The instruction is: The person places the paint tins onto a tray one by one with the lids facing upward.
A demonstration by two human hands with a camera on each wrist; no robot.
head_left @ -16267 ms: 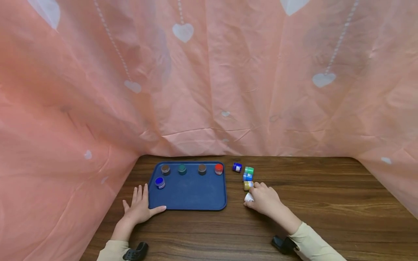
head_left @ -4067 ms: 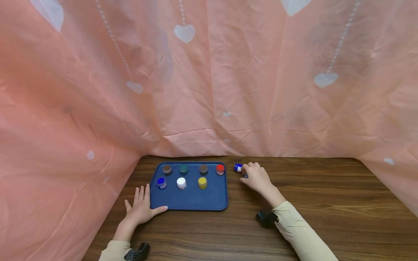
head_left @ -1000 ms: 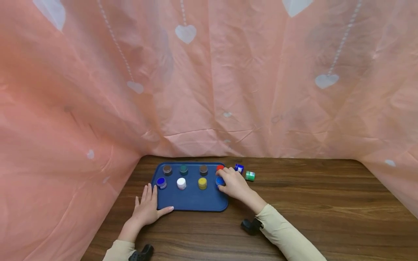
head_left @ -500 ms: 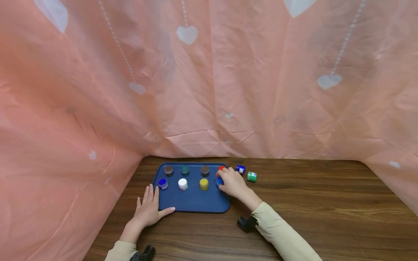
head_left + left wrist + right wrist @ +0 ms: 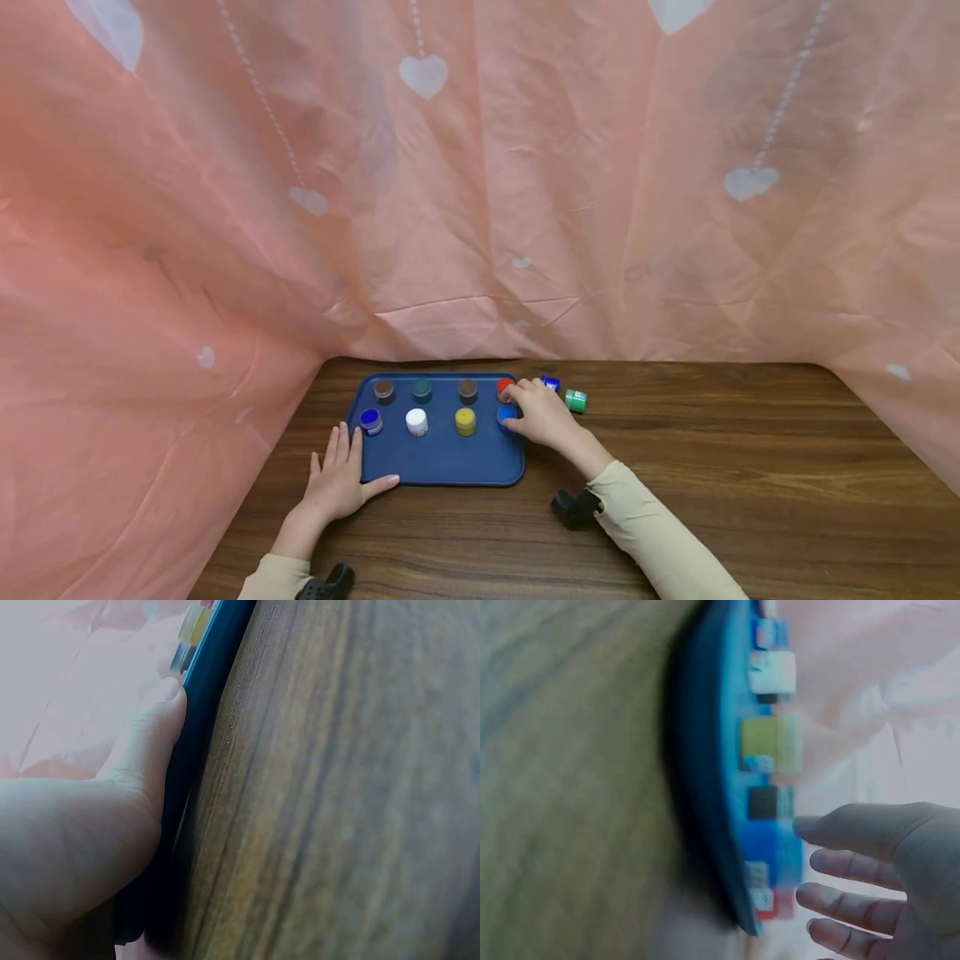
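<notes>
A blue tray point(image 5: 420, 465) lies on the table with two rows of small paint jars. Its back row has a brown jar point(image 5: 384, 392), a dark green jar point(image 5: 422, 391), another brown jar point(image 5: 467, 391) and a red jar point(image 5: 505, 389). In front stand a dark blue jar point(image 5: 371, 421), a white jar point(image 5: 417, 422), a yellow jar point(image 5: 465, 421) and a lighter blue jar point(image 5: 506, 416). My right hand point(image 5: 551, 417) is beside that lighter blue jar, its fingers loosely spread around nothing in the right wrist view. My left hand point(image 5: 335, 485) rests spread on the tray's near left corner.
Right of the tray, a dark blue jar point(image 5: 551, 383), partly hidden by my right hand, and a green jar point(image 5: 576, 401) lie on their sides on the wooden table point(image 5: 720, 467). A pink curtain point(image 5: 570, 208) hangs behind and at both sides.
Over the longer span, the white, yellow and lighter blue jars moved from the table onto the tray. In the last half second, my right fingers loosened and drew slightly right from the blue jar.
</notes>
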